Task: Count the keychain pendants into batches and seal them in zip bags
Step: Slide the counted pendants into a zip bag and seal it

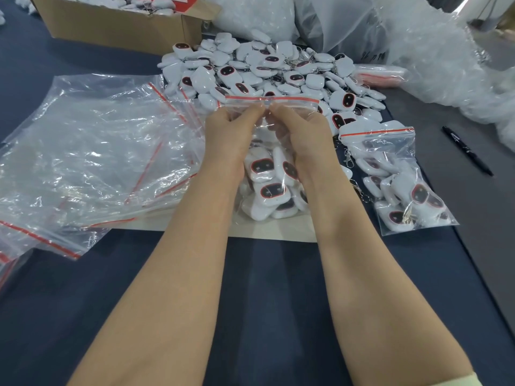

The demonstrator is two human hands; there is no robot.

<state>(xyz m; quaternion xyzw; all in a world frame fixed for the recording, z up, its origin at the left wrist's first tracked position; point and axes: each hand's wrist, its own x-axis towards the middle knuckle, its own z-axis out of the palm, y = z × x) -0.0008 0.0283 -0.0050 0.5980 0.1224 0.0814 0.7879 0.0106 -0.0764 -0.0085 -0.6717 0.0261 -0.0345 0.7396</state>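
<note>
A clear zip bag (271, 188) holding several white keychain pendants with dark red-rimmed faces stands in front of me. My left hand (232, 129) and my right hand (299, 129) pinch its red-striped zip strip (295, 100) near the middle, fingertips almost touching. Behind the bag lies a loose heap of pendants (267, 68). A filled zip bag of pendants (395, 176) rests to the right.
A pile of empty zip bags (92, 151) covers the left side. A cardboard box (117, 26) with more pendants stands at the back left. Bubble wrap and plastic sacks (434, 57) fill the back right. A black marker (466, 150) lies at the right.
</note>
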